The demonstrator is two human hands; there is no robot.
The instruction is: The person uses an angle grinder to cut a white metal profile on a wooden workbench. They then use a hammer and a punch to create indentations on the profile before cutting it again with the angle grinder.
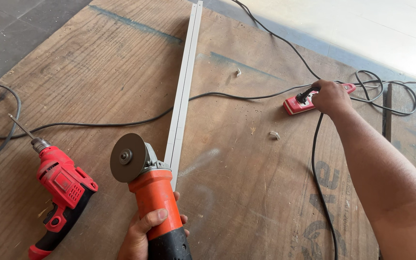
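My left hand grips the grinder, disc up, just beside the white strip. My right hand pinches a plug at the red socket strip. Risk: the disc could spin near the cord. The drill crowds the left; open board lies between.

1. The angle grinder runs off the bottom edge, so the end of its black handle is cut off.
2. The left hand is cropped at the wrist; its fingers wrap behind the grinder body, mostly hidden.
3. The right hand covers part of the black plug and the red power strip.
4. The white strip leaves the top edge.
5. The red drill loses its grip's base at the bottom edge.
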